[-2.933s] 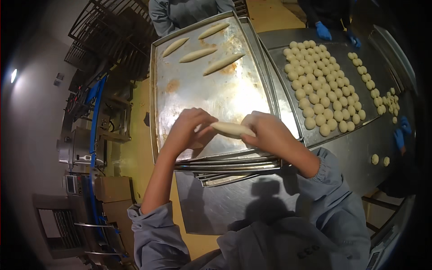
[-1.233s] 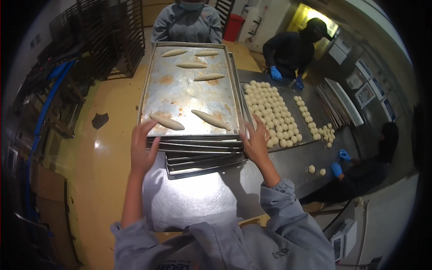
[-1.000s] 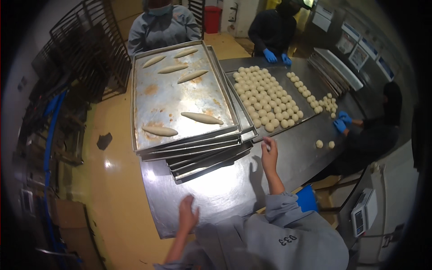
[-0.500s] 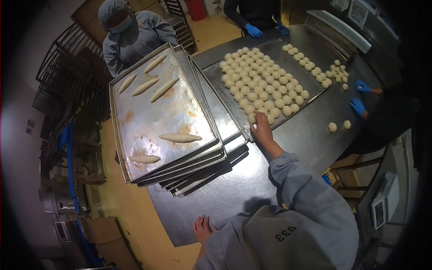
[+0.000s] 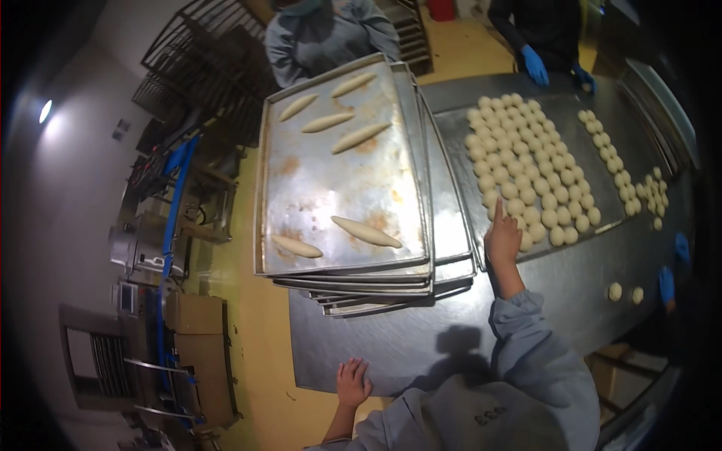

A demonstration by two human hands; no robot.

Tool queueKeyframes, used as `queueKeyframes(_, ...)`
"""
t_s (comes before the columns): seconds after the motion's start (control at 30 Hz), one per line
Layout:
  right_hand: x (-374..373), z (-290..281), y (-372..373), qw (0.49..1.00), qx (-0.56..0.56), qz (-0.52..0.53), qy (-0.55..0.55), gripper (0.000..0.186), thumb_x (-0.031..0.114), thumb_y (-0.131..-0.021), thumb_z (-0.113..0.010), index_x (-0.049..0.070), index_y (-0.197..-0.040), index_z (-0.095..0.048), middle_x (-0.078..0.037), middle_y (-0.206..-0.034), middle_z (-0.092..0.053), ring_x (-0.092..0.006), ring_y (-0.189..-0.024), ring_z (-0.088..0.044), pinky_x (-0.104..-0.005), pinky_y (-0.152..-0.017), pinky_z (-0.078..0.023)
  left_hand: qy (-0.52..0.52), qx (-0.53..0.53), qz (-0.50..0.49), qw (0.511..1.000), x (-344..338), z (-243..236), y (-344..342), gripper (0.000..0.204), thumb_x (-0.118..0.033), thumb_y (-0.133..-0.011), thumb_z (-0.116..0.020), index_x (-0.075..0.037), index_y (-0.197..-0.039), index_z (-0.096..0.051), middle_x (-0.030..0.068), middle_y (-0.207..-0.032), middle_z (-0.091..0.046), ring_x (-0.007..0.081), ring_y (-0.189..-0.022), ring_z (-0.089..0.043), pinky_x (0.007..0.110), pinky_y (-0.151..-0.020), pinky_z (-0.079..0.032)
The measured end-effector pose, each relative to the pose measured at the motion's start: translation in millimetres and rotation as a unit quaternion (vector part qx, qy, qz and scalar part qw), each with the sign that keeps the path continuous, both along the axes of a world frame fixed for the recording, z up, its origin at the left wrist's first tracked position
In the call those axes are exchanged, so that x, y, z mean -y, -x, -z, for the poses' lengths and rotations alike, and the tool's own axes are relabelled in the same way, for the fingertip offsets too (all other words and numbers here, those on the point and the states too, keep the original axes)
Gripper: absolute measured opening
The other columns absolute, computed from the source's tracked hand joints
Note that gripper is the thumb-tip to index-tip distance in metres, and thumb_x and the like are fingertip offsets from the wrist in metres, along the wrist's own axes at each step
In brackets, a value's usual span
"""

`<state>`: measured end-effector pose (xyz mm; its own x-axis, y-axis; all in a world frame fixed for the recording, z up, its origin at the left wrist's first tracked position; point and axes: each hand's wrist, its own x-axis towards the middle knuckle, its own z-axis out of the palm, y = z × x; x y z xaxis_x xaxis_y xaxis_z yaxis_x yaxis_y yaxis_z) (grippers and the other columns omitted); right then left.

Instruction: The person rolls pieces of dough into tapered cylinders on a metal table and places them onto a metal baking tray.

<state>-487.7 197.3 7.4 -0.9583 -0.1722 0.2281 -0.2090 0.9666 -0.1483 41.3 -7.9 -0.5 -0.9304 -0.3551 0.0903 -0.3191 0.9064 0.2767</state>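
Note:
My left hand (image 5: 353, 382) rests at the near edge of the steel table (image 5: 323, 338), fingers apart and holding nothing. My right hand (image 5: 504, 239) is at the near-left corner of a spread of round dough balls (image 5: 532, 169), index finger stretched out and touching or just over them, other fingers bent; what lies beneath is hidden. To its left, the top metal tray (image 5: 316, 177) of an uneven stack carries several spindle-shaped dough pieces (image 5: 365, 231).
A person in grey (image 5: 331, 34) stands behind the trays; a dark-clad person with blue gloves (image 5: 535, 66) is at the back right. More blue-gloved hands (image 5: 666, 286) are at right, near two separate dough balls (image 5: 615, 292). Racks (image 5: 188, 52) and equipment (image 5: 131, 248) line the left.
The dough piece my hands held now rests on the tray's near part. My left hand dropped to the table edge; my right moved rightward to the dough balls. The view has shifted.

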Motion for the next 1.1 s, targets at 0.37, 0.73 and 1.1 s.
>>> queueKeyframes(0.37, -83, -45, -30, 0.810, 0.297, -0.127, 0.490, 0.040, 0.010, -0.087, -0.063, 0.003, -0.126, -0.063, -0.009, -0.109, -0.068, -0.0201, -0.100, -0.065, -0.0340, -0.089, -0.053, -0.063, -0.039, -0.074, 0.994, -8, -4, 10, 0.049, -0.019, -0.082, -0.064, -0.014, -0.130, -0.063, 0.0108, -0.140, -0.057, 0.0311, -0.139, -0.049, 0.054, -0.117, -0.034)
queueKeyframes(0.73, 7, -146, -293, 0.710, 0.337, -0.451, 0.424, 0.035, 0.003, -0.086, -0.074, 0.007, -0.120, -0.063, -0.013, -0.142, -0.047, -0.0266, -0.132, -0.052, -0.0402, -0.114, -0.040, -0.893, -0.131, 0.063, 0.426, -46, -81, 112, 0.045, -0.032, -0.115, -0.038, -0.001, -0.146, -0.047, 0.0142, -0.133, -0.060, 0.0248, -0.124, -0.062, 0.040, -0.103, -0.052)
queueKeyframes(1.1, 37, -129, -383, 0.659, 0.398, -0.220, 0.599, 0.052, 0.006, -0.095, -0.074, 0.004, -0.141, -0.051, -0.011, -0.127, -0.059, -0.0214, -0.122, -0.061, -0.0311, -0.097, -0.054, -0.767, -0.117, 0.030, 0.631, -4, -110, 47, 0.037, -0.022, -0.109, -0.057, 0.000, -0.138, -0.050, 0.0137, -0.127, -0.063, 0.0198, -0.113, -0.067, 0.032, -0.099, -0.055)
